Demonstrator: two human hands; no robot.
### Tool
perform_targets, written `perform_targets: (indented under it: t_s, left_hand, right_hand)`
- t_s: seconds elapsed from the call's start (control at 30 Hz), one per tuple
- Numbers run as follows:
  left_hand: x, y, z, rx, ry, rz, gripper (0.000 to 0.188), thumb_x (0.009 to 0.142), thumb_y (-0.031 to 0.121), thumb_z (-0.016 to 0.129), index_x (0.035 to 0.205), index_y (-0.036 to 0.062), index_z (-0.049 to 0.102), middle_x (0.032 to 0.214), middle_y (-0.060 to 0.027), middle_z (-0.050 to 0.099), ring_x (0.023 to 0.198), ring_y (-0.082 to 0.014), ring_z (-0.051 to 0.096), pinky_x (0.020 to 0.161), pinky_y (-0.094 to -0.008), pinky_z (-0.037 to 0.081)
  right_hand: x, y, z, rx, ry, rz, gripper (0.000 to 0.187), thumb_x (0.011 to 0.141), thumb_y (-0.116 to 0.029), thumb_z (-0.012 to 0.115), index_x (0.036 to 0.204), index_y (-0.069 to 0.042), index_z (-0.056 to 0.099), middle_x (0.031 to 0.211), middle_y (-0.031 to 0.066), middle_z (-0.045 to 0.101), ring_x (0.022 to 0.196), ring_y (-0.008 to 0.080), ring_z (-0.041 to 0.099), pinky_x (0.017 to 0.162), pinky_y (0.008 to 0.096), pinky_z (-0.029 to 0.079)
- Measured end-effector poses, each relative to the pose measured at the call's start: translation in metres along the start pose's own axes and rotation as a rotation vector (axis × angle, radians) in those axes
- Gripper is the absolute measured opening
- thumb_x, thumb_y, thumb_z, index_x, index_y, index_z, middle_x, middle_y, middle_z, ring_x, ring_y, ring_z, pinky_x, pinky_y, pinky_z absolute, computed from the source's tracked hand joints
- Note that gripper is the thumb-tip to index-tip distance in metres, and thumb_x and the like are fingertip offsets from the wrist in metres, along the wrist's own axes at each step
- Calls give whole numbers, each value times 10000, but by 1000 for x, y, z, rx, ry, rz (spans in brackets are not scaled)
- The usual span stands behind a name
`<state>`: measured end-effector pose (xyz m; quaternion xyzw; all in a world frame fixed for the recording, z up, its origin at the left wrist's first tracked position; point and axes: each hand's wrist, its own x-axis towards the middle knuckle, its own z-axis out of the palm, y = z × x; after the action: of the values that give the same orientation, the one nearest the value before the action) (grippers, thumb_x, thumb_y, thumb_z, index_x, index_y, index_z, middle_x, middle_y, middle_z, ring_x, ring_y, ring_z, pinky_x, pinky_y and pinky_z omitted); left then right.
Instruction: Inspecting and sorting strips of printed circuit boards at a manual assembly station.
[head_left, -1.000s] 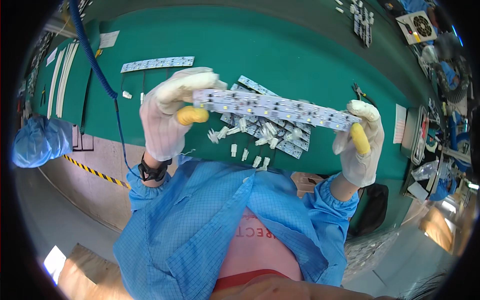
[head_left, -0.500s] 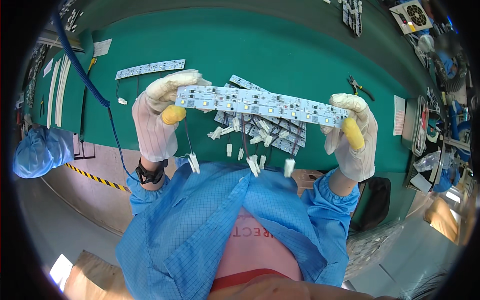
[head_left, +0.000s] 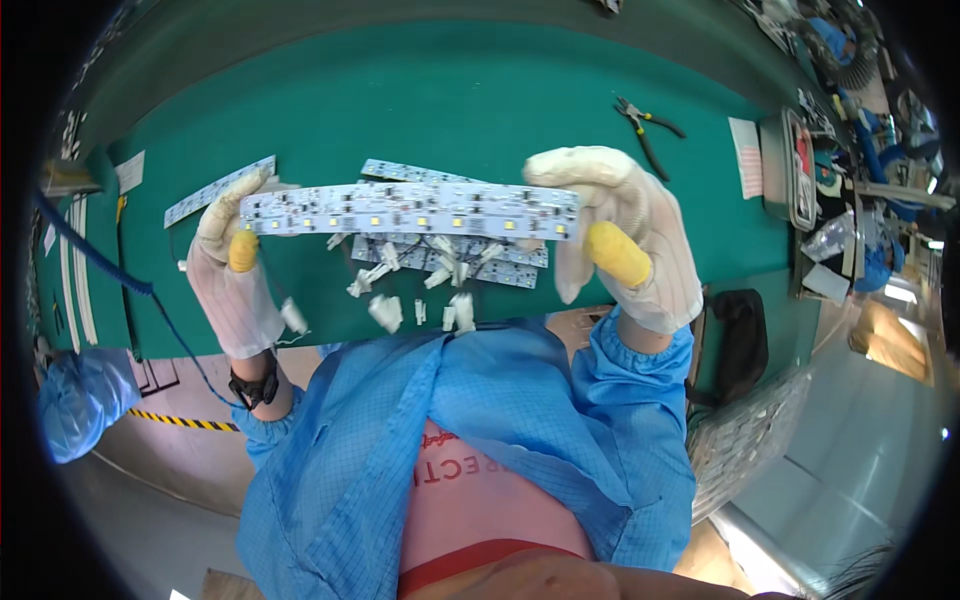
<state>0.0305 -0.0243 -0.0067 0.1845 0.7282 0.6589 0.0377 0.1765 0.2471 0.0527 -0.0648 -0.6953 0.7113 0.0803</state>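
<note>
Both my hands wear white gloves with yellow fingertip covers. My left hand [head_left: 232, 278] grips the left end of a stack of long white LED strip boards [head_left: 410, 210], and my right hand [head_left: 618, 235] grips the right end. The stack is held level above the green table [head_left: 450, 90], close to my chest. Short wires with small white connectors [head_left: 420, 295] dangle beneath the boards. Another LED board [head_left: 500, 268] lies on the table just behind the dangling connectors.
A single LED strip [head_left: 215, 190] lies at the left on the table. Pliers [head_left: 645, 125] rest at the back right, near a grey tray [head_left: 790, 170]. A blue coiled cable [head_left: 110, 270] runs along the left edge. White rails [head_left: 75, 280] sit far left.
The stack of boards has come up closer to my head and levelled out. My hands have moved with it, and the dangling connectors have swung.
</note>
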Motion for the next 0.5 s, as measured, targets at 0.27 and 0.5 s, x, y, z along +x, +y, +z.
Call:
perform_targets:
  t_s: [0.27, 0.5]
  left_hand:
    - [-1, -1, -3, 177, -54, 45, 407, 939, 314, 579, 1175, -17, 608, 1026, -98, 669, 907, -135, 610, 837, -258, 470]
    - [-8, -9, -6, -175, 52, 87, 508, 822, 229, 734, 1207, -55, 563, 1071, -152, 658, 912, -194, 642, 839, -283, 501]
  right_hand:
    - [-1, -3, 0, 60, -22, 1, 570, 869, -424, 654, 1164, 50, 538, 772, 93, 632, 587, 90, 582, 553, 199, 434]
    - [1, 7, -1, -72, 73, -19, 526, 861, -372, 667, 1162, 40, 540, 756, 84, 608, 511, 73, 508, 496, 192, 389]
